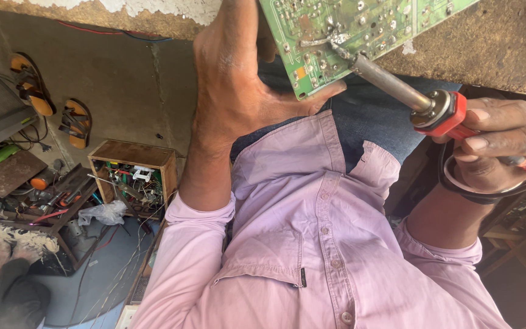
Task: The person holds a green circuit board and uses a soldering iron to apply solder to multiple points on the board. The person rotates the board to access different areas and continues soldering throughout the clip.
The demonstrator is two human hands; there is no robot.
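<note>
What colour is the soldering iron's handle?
Red, on the soldering iron held in the right hand; the head view shows it clearly.

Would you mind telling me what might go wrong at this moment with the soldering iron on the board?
The soldering iron tip rests on the green circuit board, which the left hand holds by its edge; a slip might burn the thumb close below. The board hangs over the lap and lilac shirt, so solder could drip there. The right hand grips near the metal barrel, which may be hot.
</note>
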